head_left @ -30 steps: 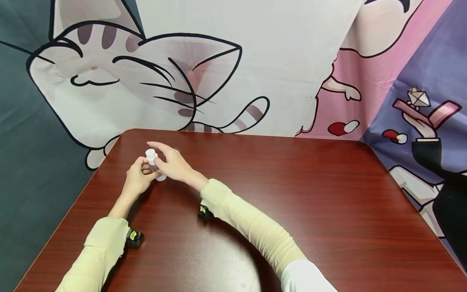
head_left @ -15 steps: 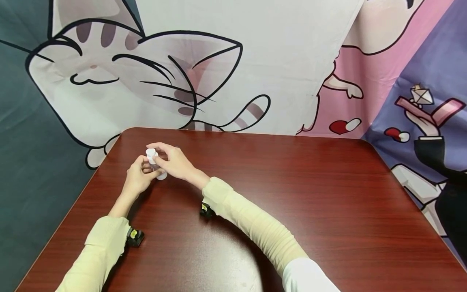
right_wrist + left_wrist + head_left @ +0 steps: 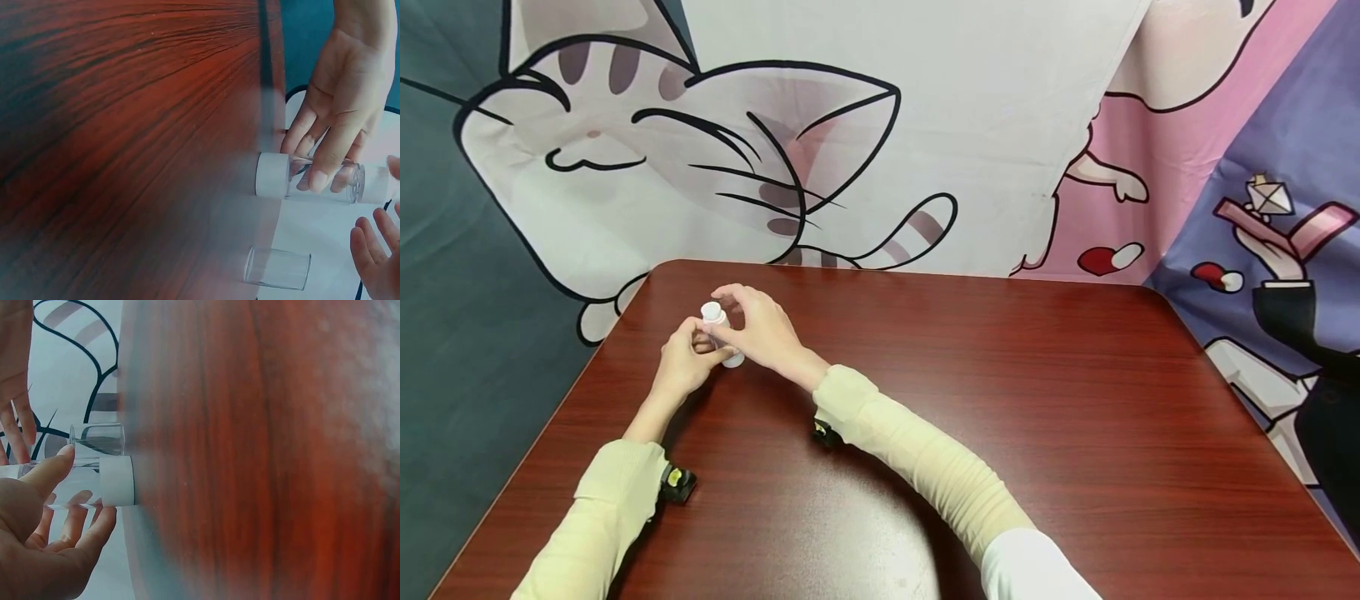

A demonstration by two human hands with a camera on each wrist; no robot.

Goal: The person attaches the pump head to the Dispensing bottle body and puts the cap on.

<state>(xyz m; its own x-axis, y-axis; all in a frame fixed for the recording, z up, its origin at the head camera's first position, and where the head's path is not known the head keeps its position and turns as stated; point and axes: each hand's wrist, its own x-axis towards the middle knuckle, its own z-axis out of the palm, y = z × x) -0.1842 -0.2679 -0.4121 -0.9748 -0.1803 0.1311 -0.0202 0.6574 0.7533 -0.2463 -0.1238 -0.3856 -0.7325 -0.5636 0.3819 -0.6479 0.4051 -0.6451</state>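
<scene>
A clear bottle with a white base and a white top stands near the table's far left corner, leaning slightly in the head view. My left hand grips its clear middle, thumb on one side and fingers on the other, as the left wrist view also shows. The right hand is beside the white top. Its thumb is close to the bottle; whether it touches is unclear. Its other fingers are held loosely extended, apart from the bottle.
A small clear cup stands on the table near the bottle; in the head view the right hand seems to hide it. The brown wooden table extends to the right. Behind its far edge hangs a printed cloth.
The right hand's fingers have moved off the bottle's white top, slightly back and to the right, leaving the top in plain sight. My left hand keeps its grip in place.
</scene>
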